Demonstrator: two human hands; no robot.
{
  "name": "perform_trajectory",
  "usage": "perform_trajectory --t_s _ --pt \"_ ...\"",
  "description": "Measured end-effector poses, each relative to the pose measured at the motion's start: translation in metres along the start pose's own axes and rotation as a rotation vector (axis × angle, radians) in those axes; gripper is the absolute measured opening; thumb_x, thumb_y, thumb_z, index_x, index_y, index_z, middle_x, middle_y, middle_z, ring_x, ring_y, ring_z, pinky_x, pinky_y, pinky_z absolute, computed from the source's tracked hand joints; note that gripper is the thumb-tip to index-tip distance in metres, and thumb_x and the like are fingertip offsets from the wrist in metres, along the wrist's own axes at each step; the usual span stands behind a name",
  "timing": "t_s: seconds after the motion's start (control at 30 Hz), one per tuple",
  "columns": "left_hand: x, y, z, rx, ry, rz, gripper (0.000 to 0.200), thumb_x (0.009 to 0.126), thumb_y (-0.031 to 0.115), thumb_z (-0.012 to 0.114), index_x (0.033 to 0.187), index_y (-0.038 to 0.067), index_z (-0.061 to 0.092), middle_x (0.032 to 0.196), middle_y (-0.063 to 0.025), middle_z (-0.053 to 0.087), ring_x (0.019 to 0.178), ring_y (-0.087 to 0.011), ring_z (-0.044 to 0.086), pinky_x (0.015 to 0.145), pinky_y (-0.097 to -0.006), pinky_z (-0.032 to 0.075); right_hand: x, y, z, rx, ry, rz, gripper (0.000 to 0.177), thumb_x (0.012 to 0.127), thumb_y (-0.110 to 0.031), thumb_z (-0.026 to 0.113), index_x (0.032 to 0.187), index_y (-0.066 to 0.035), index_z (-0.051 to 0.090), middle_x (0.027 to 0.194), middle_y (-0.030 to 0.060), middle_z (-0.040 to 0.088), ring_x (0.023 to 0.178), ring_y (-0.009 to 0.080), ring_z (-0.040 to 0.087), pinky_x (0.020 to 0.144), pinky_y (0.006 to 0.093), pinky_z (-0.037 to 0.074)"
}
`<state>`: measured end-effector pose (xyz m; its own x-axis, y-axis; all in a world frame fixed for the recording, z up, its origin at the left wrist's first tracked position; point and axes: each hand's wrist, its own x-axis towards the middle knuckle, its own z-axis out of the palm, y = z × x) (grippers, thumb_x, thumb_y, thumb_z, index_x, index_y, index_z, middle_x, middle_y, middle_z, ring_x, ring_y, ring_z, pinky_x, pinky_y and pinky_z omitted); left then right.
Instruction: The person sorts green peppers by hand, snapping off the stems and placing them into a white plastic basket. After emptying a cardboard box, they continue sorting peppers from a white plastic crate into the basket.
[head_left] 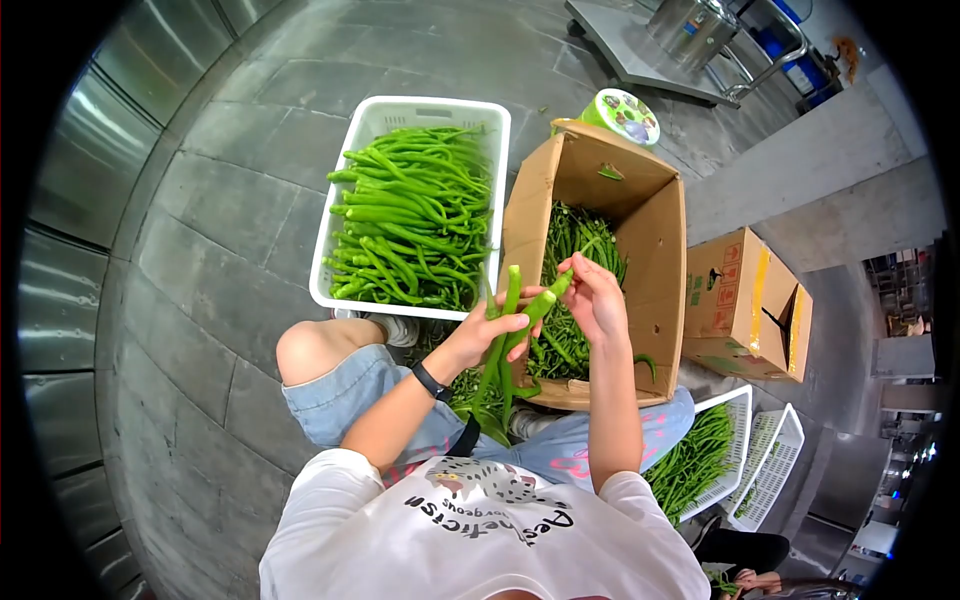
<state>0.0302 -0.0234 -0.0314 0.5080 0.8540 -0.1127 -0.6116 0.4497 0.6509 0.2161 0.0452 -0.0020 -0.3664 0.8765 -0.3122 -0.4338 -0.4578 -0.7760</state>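
Note:
Several long green chili peppers (493, 362) are gripped in my left hand (478, 335), their lower ends hanging down over my lap. My right hand (600, 305) pinches the upper end of one thick green chili pepper (538, 306) that slants up from the left hand. Just beyond the left hand stands a white plastic crate (338, 245), filled with green chili peppers (405, 215) laid in rows. Under the right hand, an open cardboard box (655, 270) holds loose peppers and green stem bits.
A closed cardboard box (735, 300) sits to the right, with a green-and-white tub (625, 115) behind the open one. White baskets (740, 440) with peppers stand lower right, near another person's hands (755, 580). A metal cart (640, 60) is at the back.

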Motion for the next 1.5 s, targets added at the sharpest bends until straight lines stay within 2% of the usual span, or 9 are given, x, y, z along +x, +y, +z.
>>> perform_trajectory --t_s 0.07,0.17,0.33,0.6,0.77,0.93,1.03,1.17,1.5 --pt "0.0 -0.001 0.0 -0.007 -0.04 0.002 0.051 0.085 0.017 0.058 0.131 0.005 0.041 0.086 -0.0132 0.056 0.052 -0.0177 0.054 0.049 -0.0259 0.043 -0.002 0.005 0.007 0.153 0.148 0.085 0.023 0.091 -0.023 0.056 0.082 -0.002 0.06 0.058 -0.004 0.047 0.052 0.0073 0.043 0.05 0.0203 0.036" --pt "-0.001 -0.003 -0.003 -0.015 -0.099 -0.003 0.05 0.084 0.017 0.059 0.13 0.006 0.043 0.085 -0.0133 0.055 0.052 -0.0174 0.054 0.048 -0.026 0.042 0.001 0.014 -0.011 0.495 -0.084 0.25 0.024 0.092 -0.023 0.055 0.079 -0.003 0.059 0.054 -0.0059 0.039 0.05 0.0072 0.038 0.049 0.0196 0.035" --pt "-0.003 -0.006 -0.007 -0.042 -0.037 0.011 0.051 0.085 0.018 0.057 0.131 0.007 0.041 0.085 -0.0138 0.055 0.051 -0.017 0.053 0.048 -0.0265 0.043 -0.011 -0.005 0.0 0.425 -0.004 0.022 0.023 0.093 -0.019 0.052 0.079 -0.002 0.058 0.052 -0.0059 0.034 0.051 0.0068 0.035 0.045 0.0204 0.027" --pt "0.0 -0.003 -0.002 0.047 -0.036 -0.029 0.053 0.086 0.017 0.059 0.133 0.008 0.037 0.088 -0.0116 0.055 0.055 -0.0155 0.054 0.051 -0.0257 0.043 -0.029 -0.026 -0.043 -1.56 0.416 -0.025 0.033 0.08 -0.02 0.068 0.107 0.0 0.064 0.074 0.0003 0.062 0.063 0.0118 0.055 0.061 0.0247 0.045" --pt "0.0 -0.006 -0.002 0.112 -0.056 -0.093 0.053 0.086 0.011 0.059 0.133 0.004 0.035 0.087 -0.01 0.055 0.055 -0.0141 0.053 0.053 -0.0253 0.043 -0.032 -0.037 0.013 -1.044 0.082 -0.33 0.028 0.081 -0.023 0.068 0.104 -0.007 0.067 0.096 0.0044 0.059 0.085 0.0121 0.055 0.068 0.0241 0.044" --pt "0.0 -0.009 -0.001 0.207 -0.035 -0.091 0.027 0.086 0.009 0.061 0.108 0.001 0.047 0.078 -0.0061 0.055 0.057 -0.013 0.054 0.053 -0.0253 0.043 -0.011 -0.039 0.072 -1.424 -0.318 -0.337 0.022 0.077 -0.023 0.069 0.088 -0.003 0.069 0.098 0.0102 0.059 0.095 0.0254 0.053 0.088 0.0345 0.039" --pt "0.002 -0.011 -0.002 0.323 0.009 -0.045 0.023 0.084 0.006 0.062 0.102 0.002 0.048 0.076 -0.0049 0.055 0.058 -0.0128 0.055 0.053 -0.0258 0.045 0.006 -0.024 0.073 -1.401 -0.456 -0.434 0.021 0.077 -0.021 0.069 0.074 -0.001 0.066 0.09 0.0088 0.06 0.08 0.0203 0.055 0.076 0.0315 0.044" --pt "0.003 -0.007 0.0 0.246 -0.012 0.008 0.031 0.083 0.008 0.064 0.108 0.003 0.045 0.08 -0.0051 0.056 0.058 -0.0121 0.055 0.052 -0.0262 0.046 0.019 -0.04 0.066 -0.924 -0.263 -0.182 0.021 0.083 -0.016 0.064 0.07 0.002 0.064 0.076 0.0023 0.058 0.07 0.0073 0.051 0.065 0.0233 0.041" --pt "-0.001 -0.016 0.004 0.335 -0.108 -0.13 0.031 0.084 0.014 0.065 0.109 0.006 0.049 0.08 0.0003 0.054 0.052 -0.0072 0.048 0.048 -0.0233 0.044 0.018 -0.037 0.032 -0.716 -0.339 0.097 0.022 0.086 -0.021 0.063 0.081 0.0 0.067 0.075 0.0057 0.066 0.067 0.0091 0.059 0.063 0.0215 0.045"
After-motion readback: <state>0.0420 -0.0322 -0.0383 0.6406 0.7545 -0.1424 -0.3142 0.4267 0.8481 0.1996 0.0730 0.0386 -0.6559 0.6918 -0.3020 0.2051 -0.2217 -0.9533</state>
